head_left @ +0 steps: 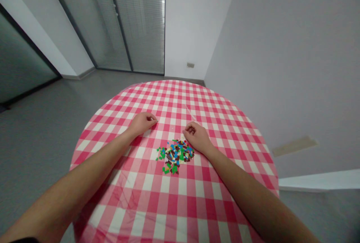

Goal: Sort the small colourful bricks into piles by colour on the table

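Note:
A pile of small toy bricks [176, 155] in green, blue, brown, red and white lies on the round table's red-and-white checked cloth [168, 205]. My left hand [142, 123] rests on the cloth up and to the left of the pile, fingers curled in, with nothing visible in it. My right hand [197, 136] rests right beside the pile's upper right edge, its fingers curled into a loose fist; whether a small piece sits inside them is hidden. Both forearms reach in from the near edge.
The table stands in a bare room corner, with a grey wall [281, 66] close on the right and grey floor [56, 123] to the left. Glass doors with blinds [126, 21] are at the far side. A crease runs across the cloth behind my right hand.

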Demonstrator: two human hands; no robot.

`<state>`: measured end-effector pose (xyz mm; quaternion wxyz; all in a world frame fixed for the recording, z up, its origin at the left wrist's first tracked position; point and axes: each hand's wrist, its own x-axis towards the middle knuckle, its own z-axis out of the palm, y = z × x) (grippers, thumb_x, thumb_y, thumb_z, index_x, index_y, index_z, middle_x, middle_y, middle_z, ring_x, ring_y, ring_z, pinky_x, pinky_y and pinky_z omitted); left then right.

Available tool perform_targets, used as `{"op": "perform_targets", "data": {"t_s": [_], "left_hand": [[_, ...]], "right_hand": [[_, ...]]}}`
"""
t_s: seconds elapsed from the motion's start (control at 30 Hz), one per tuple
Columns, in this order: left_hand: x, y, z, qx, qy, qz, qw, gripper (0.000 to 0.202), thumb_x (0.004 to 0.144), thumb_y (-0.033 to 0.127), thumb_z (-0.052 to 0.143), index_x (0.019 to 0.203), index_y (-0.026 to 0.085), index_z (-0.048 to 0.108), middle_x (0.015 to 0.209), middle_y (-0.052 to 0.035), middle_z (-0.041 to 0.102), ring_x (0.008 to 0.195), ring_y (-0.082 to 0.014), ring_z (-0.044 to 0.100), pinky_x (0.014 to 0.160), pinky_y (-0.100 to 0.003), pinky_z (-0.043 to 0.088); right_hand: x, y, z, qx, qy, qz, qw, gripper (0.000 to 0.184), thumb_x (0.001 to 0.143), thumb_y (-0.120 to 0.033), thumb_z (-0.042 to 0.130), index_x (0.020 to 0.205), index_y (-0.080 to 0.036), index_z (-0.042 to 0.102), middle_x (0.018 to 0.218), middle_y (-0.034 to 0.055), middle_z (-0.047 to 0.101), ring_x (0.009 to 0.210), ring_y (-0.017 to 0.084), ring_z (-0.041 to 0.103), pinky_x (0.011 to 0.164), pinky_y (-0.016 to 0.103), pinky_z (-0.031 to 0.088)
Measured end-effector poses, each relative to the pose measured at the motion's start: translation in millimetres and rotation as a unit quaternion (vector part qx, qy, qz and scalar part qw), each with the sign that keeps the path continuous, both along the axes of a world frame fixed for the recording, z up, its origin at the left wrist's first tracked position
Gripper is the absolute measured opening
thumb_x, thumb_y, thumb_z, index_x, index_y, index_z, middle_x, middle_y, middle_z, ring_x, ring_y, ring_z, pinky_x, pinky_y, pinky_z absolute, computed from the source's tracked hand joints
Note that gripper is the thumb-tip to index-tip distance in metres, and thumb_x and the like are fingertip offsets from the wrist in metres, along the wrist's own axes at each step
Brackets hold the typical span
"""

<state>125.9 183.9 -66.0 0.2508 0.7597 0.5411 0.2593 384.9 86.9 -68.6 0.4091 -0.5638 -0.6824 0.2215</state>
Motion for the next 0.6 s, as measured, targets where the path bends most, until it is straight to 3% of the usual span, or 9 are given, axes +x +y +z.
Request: {"op": "perform_targets", "data": {"t_s": [0.23,0.6], "left_hand": [[17.2,15.9,-1.4,0.007,0.001,0.029,1.0,0.023,0.076,0.036,0.062,0.081,0.019,0.077,0.074,-0.0043,0.073,0.067,-0.0194,0.063,0.057,-0.027,0.038],[21.5,14.2,1.5,0.018,0.04,0.03,0.999,0.021,0.078,0.034,0.061,0.084,0.022,0.077,0.082,-0.005,0.075,0.075,-0.0215,0.065,0.061,-0.029,0.039]], "right_hand": [[0.0,-0.5,2.2,-0.008,0.015,0.004,1.0,0.003,0.076,-0.023,0.057,0.076,-0.02,0.057,0.064,-0.0021,0.058,0.058,0.013,0.053,0.055,0.024,0.041],[0.4,-2.5,3.0,-0.017,0.018,0.005,1.0,0.003,0.076,-0.023,0.058,0.077,-0.02,0.057,0.065,-0.0021,0.058,0.059,0.013,0.053,0.055,0.025,0.041]]}}
